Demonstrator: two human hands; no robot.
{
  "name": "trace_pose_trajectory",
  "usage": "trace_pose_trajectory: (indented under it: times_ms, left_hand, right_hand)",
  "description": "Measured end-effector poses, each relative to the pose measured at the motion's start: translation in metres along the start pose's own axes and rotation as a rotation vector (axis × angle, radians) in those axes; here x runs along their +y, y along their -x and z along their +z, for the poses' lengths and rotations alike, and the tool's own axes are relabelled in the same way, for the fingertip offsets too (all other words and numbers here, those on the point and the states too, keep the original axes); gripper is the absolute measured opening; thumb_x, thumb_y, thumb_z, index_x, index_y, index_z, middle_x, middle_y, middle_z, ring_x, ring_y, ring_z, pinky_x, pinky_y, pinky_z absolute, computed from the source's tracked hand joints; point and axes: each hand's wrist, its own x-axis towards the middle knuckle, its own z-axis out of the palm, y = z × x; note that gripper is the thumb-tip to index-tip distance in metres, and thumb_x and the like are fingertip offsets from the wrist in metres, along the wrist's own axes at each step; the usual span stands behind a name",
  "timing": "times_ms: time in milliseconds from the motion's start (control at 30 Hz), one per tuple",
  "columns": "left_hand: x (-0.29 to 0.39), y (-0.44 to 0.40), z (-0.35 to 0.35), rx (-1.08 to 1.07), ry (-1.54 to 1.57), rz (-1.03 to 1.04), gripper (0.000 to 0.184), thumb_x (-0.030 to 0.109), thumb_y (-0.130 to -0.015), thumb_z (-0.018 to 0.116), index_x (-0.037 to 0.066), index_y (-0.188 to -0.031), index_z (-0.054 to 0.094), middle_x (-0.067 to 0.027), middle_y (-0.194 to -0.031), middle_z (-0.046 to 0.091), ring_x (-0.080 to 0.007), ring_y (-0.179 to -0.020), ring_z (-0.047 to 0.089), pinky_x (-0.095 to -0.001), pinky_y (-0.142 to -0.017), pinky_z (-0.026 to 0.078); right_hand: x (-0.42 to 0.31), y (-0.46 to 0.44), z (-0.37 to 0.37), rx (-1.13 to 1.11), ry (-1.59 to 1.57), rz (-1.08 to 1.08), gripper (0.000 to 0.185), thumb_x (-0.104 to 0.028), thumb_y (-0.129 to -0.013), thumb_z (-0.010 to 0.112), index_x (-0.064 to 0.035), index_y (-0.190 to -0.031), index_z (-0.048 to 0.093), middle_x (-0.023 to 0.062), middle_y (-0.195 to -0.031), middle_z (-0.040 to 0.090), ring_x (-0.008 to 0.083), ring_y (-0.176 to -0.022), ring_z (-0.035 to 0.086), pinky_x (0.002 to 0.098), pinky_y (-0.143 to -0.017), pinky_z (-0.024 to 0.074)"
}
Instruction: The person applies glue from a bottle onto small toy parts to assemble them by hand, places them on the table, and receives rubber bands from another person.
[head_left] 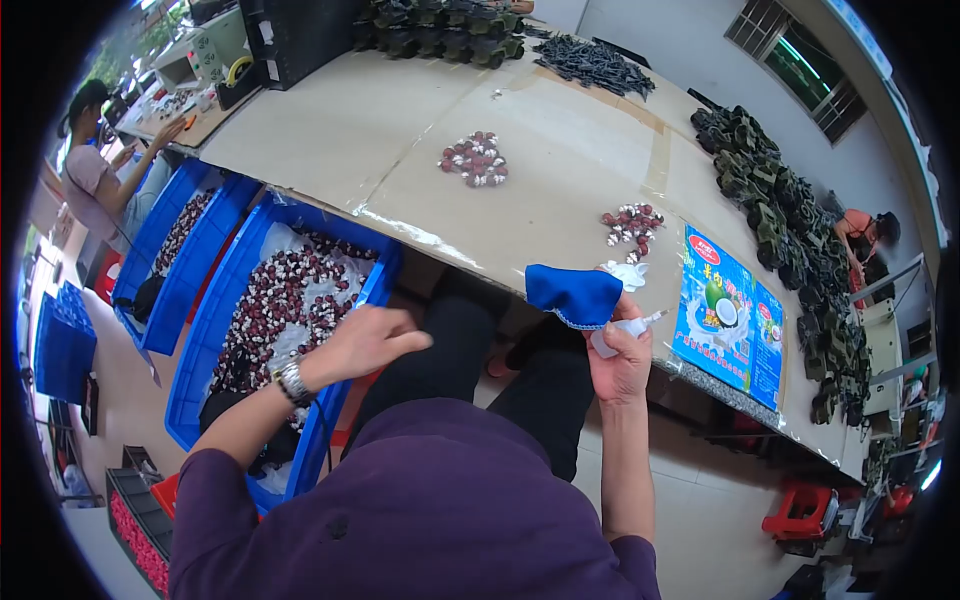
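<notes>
My right hand (622, 362) is closed around a small white squeeze bottle (612, 338) with a thin nozzle pointing right. A blue cloth (573, 294) with a pale stitched edge hangs by its fingers, at the table's front edge; how it is held is hidden. To the left, my left hand (368, 342) is over the right rim of a blue bin (183, 393), its thumb apart and nothing seen in it. Small dark red and white pieces (275, 300) fill much of that bin. Near my right hand, a cluster of similar pieces (632, 226) and a white crumpled item (627, 275) rest on the table.
The cardboard-covered table (560, 160) holds another red and white cluster (474, 160), a blue printed sheet (728, 318), dark parts (595, 65) and piled dark green items (785, 230). A second blue bin (170, 215) stands left. People work at far left and right.
</notes>
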Motion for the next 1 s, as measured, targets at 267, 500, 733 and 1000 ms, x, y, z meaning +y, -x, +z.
trace_pose_trajectory:
  times_ms: [267, 500, 733, 1000]
  left_hand:
    - [0.074, -0.069, 0.052, -0.171, 1.359, 0.082, 0.039, 0.033, -0.089, 0.063, 0.003, -0.112, 0.052, -0.0063, -0.094, 0.059, -0.0122, -0.083, 0.06, -0.0255, -0.065, 0.052]
    - [0.061, -0.092, 0.043, 0.195, 1.362, 0.235, 0.016, 0.012, -0.09, 0.063, 0.004, -0.102, 0.056, -0.0027, -0.084, 0.063, -0.0068, -0.072, 0.059, -0.0204, -0.061, 0.049]
    - [0.047, -0.12, 0.04, 0.378, 1.235, 0.324, 0.017, 0.005, -0.088, 0.062, 0.0, -0.104, 0.059, -0.0026, -0.088, 0.065, -0.0053, -0.076, 0.059, -0.0198, -0.067, 0.048]
    - [0.043, -0.131, 0.037, 0.107, 1.39, 0.278, 0.02, 0.012, -0.095, 0.054, -0.002, -0.108, 0.059, -0.0039, -0.091, 0.064, -0.007, -0.083, 0.058, -0.0215, -0.074, 0.048]
  right_hand:
    - [0.004, 0.006, 0.009, -0.041, 0.102, 0.01, 0.064, -0.002, -0.067, 0.068, 0.0071, -0.127, 0.049, 0.0151, -0.127, 0.055, 0.0196, -0.107, 0.057, 0.0325, -0.094, 0.0455]
    - [0.003, -0.017, 0.037, 0.179, 0.607, -0.081, 0.035, 0.007, -0.075, 0.055, -0.0004, -0.107, 0.063, 0.0105, -0.116, 0.058, 0.0175, -0.097, 0.06, 0.029, -0.074, 0.0518]
    - [0.024, -0.043, 0.052, 0.101, 1.095, -0.081, 0.011, 0.004, -0.078, 0.057, 0.0003, -0.088, 0.06, 0.0118, -0.081, 0.061, 0.0236, -0.062, 0.06, 0.0343, -0.063, 0.0482]
    - [0.042, -0.066, 0.054, 0.009, 1.207, 0.046, 0.013, 0.006, -0.069, 0.055, 0.0015, -0.082, 0.056, 0.0177, -0.081, 0.062, 0.0373, -0.075, 0.062, 0.041, -0.066, 0.0474]
